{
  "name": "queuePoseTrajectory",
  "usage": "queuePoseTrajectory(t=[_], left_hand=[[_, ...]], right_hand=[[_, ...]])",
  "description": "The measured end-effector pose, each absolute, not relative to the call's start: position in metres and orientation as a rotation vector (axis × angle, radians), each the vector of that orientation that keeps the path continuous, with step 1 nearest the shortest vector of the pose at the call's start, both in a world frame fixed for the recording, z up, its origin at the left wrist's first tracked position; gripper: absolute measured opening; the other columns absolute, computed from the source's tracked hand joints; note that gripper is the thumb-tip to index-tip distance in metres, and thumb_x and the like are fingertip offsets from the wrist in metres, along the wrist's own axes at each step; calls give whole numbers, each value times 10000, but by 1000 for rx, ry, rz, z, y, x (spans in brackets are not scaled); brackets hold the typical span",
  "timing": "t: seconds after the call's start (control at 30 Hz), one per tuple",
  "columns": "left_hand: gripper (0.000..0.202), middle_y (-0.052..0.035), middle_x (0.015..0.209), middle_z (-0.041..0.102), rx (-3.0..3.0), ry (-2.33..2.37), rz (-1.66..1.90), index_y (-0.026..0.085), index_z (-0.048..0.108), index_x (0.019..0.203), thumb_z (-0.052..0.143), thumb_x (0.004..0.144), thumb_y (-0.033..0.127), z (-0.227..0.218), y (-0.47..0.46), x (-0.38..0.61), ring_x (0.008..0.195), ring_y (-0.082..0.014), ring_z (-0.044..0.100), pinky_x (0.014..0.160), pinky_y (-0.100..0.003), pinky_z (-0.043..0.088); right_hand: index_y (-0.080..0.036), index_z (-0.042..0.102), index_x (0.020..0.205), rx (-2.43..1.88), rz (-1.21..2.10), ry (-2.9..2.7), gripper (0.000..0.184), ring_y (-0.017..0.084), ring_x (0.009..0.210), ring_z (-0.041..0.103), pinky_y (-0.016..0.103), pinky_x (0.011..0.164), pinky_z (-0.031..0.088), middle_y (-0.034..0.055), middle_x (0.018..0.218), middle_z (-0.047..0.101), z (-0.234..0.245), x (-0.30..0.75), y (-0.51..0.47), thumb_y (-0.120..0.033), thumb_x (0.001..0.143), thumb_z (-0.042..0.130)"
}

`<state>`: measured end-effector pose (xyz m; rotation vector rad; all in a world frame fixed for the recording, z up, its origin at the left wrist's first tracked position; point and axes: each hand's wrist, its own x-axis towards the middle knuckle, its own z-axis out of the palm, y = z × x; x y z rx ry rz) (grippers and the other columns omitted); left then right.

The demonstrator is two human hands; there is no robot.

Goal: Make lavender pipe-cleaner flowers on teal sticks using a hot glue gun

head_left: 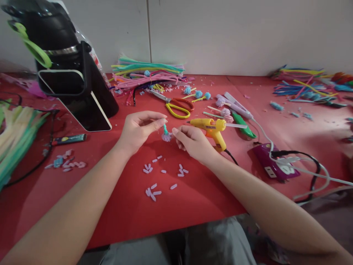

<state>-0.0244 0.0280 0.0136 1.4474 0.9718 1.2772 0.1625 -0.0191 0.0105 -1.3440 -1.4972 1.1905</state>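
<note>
Nearest on the red counter point(193, 198) lie loose lilac petal pieces point(153, 192). Above them both hands are pinched shut on 1 small flower point(166, 135): the left hand point(138, 129) nips its teal stem, the right hand point(191, 141) presses fingertips to the lilac head. This looks like petal fitting; the next move likely calls for another piece and glue. Beyond lie a yellow glue gun point(211, 129) and scissors point(176, 106).

Glue gun point(211, 129) right of hands; scissors point(176, 105) behind.
</note>
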Motion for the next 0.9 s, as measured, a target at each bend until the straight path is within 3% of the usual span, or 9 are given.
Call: queuePoseTrajectory(t=[0.4,0.9], left_hand=[[189,-41,875,812,1465,991,1277,226,831,814,903,673,329,17,25,-23,815,-179,738,783,-305,608],[213,-53,880,810,1442,1007,1276,213,830,841,895,688,345,15,26,-24,749,-176,743,750,-318,632]], right_hand=[[-207,504,698,-1410,1008,-1532,349,94,529,422,258,535,336,-57,580,488,11,160,-18,-394,985,572],[-203,511,717,-1403,1030,-1565,333,92,540,402,262,524,307,-60,588,471,11,158,-20,-415,962,588]])
